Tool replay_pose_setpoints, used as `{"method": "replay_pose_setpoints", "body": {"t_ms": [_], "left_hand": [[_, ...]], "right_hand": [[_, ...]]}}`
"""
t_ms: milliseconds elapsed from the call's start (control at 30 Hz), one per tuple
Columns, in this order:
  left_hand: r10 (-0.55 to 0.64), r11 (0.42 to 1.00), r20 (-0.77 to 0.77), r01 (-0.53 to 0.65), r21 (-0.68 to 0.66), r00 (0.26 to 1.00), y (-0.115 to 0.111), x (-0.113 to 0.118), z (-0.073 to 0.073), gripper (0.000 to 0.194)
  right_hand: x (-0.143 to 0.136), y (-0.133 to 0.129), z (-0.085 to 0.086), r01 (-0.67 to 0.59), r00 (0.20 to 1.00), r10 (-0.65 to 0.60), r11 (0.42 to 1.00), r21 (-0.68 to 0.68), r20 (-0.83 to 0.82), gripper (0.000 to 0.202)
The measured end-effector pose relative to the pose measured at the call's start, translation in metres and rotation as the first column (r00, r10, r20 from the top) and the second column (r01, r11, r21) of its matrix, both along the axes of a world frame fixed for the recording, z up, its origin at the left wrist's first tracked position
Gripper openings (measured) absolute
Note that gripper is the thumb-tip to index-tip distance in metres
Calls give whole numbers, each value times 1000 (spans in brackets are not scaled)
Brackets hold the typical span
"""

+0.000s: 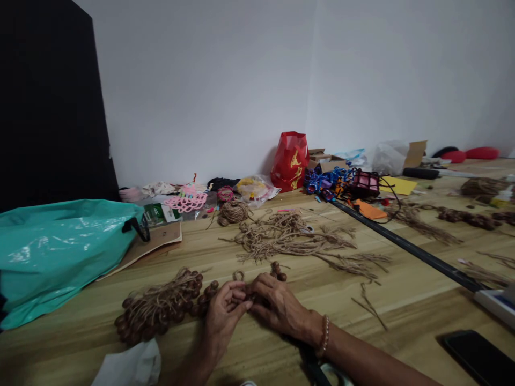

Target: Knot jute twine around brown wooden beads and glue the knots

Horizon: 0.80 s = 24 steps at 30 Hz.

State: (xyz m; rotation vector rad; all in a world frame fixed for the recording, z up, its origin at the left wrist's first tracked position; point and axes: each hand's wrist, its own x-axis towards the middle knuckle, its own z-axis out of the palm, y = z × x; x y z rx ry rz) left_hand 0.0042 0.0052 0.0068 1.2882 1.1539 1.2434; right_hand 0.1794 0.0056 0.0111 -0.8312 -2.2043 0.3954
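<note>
My left hand [226, 317] and my right hand [277, 304] meet above the wooden table. The fingers of both are pinched together around something small and dark that they mostly hide. A small twine loop [238, 275] sticks up just behind the fingertips. Brown beads [278, 271] show behind my right hand. To the left of my left hand lies a bundle of brown beads with twine strands [161, 305], its end close to that hand. A pile of loose twine [281, 236] is spread out farther back.
A teal bag [68, 252] lies at left, with white tissue [131, 365] at front. A red bag [290, 163] stands by the wall. A black strip [402, 244] crosses the table at right. A phone [478, 356] lies front right; a dark object lies below my right wrist.
</note>
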Motion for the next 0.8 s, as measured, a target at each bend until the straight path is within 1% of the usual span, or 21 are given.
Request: {"method": "replay_pose_setpoints", "body": {"t_ms": [133, 300, 400, 667, 800], "left_hand": [[-30, 999, 3, 30, 20, 1000, 0, 0, 1, 32], [-19, 999, -21, 19, 32, 1000, -1, -1, 2, 32], [-32, 999, -35, 33, 37, 999, -2, -1, 2, 31], [-16, 999, -9, 16, 33, 1000, 1, 0, -5, 36], [-28, 999, 0, 28, 27, 1000, 2, -1, -6, 39]], "right_hand": [[0, 0, 1, -5, 1000, 5, 1000, -9, 9, 17], [0, 0, 2, -2, 1000, 2, 1000, -14, 17, 18], [0, -1, 1, -1, 1000, 1, 1000, -12, 11, 18], [1, -1, 1, -5, 999, 6, 1000, -20, 32, 17], [1, 0, 2, 9, 999, -9, 1000, -9, 31, 13]]}}
